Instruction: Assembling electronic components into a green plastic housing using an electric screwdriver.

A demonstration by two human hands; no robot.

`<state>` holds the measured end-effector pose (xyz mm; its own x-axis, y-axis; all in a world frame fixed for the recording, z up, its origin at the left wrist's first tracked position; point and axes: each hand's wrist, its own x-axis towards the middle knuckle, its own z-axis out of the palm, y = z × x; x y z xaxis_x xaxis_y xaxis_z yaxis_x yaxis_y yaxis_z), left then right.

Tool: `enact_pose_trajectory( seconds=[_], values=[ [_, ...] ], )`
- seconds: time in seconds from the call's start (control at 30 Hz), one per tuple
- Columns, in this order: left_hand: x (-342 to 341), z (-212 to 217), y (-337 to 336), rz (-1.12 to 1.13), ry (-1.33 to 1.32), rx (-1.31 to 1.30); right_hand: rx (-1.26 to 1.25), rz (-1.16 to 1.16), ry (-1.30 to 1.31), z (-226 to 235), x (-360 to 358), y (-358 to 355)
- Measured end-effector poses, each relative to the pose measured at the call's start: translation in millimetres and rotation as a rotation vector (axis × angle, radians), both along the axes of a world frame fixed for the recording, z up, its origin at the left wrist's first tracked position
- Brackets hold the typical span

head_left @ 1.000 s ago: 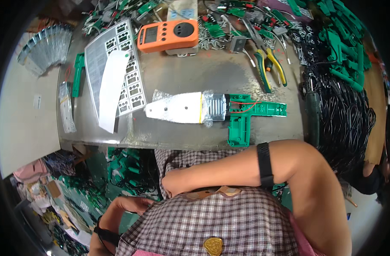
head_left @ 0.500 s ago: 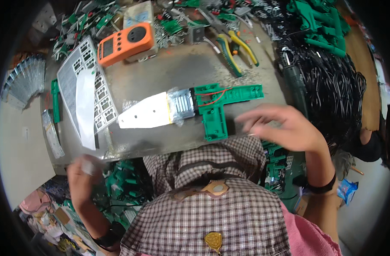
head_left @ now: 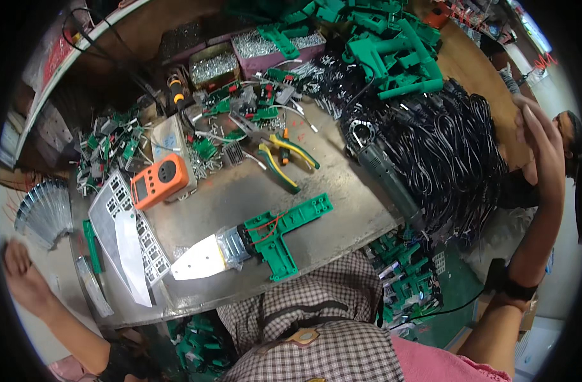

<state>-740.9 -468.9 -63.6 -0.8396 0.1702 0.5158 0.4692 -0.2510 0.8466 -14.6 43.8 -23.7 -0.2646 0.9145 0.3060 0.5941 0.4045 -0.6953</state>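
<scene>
- Left hand (head_left: 20, 274): raised out past the counter's (head_left: 240, 191) left edge, near the metal strips (head_left: 46, 210); fingers loose, grasping nothing.
- Green T-part (head_left: 281, 229) with its white plate (head_left: 198, 260): flat on the counter at the front edge, untouched, well apart from both hands.
- Best approach, judged: bring both hands back in and steady the T-part by its stem.
- Right hand (head_left: 536, 137): lifted far right beyond the black cables (head_left: 443, 146), arm bent up; fingers extended, empty.

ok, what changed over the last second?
Both arms swung outward: left hand now far left off the bench, right hand raised at far right over the black cables. Neither holds anything. Green T-shaped part, orange meter and pliers stayed put.
</scene>
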Motion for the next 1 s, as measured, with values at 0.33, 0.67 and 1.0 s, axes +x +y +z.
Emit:
enact_pose_trajectory(
  seconds=[0.33,0.67,1.0],
  values=[
    [310.6,-149.3,244.4,-0.802,0.981,-0.947,0.255,0.18,-0.55,-127.9,-102.6,71.9],
    [322.8,-207.3,214.9,-0.61,0.665,-1.049,0.157,0.357,-0.231,-161.6,-148.1,24.4],
    [321.2,-205.8,213.8,-0.623,0.647,-1.012,0.134,0.531,-0.182,-194.6,-257.9,35.7]
  ],
)
